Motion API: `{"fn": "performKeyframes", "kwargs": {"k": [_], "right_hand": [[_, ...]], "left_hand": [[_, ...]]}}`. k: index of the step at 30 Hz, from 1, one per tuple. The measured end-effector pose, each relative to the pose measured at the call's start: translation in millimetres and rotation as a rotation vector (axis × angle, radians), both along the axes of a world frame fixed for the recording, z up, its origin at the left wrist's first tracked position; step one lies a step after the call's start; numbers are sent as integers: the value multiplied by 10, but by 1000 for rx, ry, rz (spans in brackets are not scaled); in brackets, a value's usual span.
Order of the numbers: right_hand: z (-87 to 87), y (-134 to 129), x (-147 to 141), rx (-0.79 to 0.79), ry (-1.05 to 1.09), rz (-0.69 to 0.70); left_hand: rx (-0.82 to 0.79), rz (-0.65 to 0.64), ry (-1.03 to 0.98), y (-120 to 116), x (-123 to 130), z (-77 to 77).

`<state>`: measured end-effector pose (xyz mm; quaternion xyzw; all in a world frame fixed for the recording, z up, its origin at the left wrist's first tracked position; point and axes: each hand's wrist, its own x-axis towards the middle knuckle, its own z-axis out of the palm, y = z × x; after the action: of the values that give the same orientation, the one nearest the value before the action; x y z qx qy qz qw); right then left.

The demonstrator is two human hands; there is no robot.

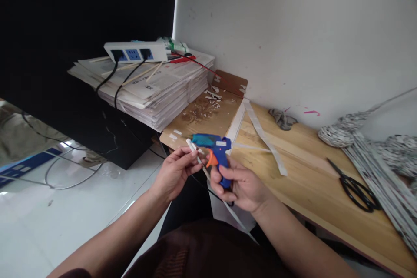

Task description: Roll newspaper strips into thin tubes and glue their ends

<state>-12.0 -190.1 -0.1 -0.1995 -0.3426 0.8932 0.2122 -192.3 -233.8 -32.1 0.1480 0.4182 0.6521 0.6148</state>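
Observation:
My right hand (239,182) is wrapped around the handle of a blue glue gun (222,153) with an orange trigger and a small red light. The gun's teal nozzle end points left, just above my left fingertips. Between the thumb and fingers of my left hand (176,171) is the end of a narrow pale paper strip (191,144). That end sits close under the nozzle; I cannot tell whether they touch. The strip seems to run down behind my right hand toward my lap.
A power strip (135,53) with two plugs lies on a newspaper stack (176,100). Paper scraps cover a brown board (192,124). A white strip (263,134), black scissors (356,191), rolled paper sticks (374,169) and a woven paper piece (339,132) lie on the wooden table (299,156).

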Motion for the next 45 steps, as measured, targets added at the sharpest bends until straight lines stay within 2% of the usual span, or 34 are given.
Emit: {"fn": "performKeyframes", "kwargs": {"k": [3, 6, 9, 13, 15, 19, 24, 28, 32, 37, 45], "right_hand": [[41, -110, -6, 31, 37, 155], [141, -135, -37, 70, 48, 211], [235, -136, -58, 129, -14, 154], [332, -118, 32, 299, -70, -120], [368, -87, 143, 341, -71, -201], [367, -34, 391, 314, -115, -123], [266, -65, 540, 326, -200, -210], [224, -104, 558, 336, -184, -223], [253, -149, 531, 377, -314, -210], [317, -217, 502, 521, -487, -241], [331, -222, 522, 615, -549, -299]], "left_hand": [[35, 8, 23, -2, 42, 1], [68, 15, 38, -9, 81, 28], [23, 29, 38, -12, 87, 35], [6, 15, 35, -3, 59, 33], [14, -6, 28, 8, 53, 60], [32, -34, 27, 40, 87, 144], [96, -79, 36, 81, 175, 185], [132, -106, 39, 98, 249, 196], [160, -119, 35, 95, 294, 227], [155, -106, 21, 83, 300, 277], [150, -117, 29, 65, 281, 309]]}}
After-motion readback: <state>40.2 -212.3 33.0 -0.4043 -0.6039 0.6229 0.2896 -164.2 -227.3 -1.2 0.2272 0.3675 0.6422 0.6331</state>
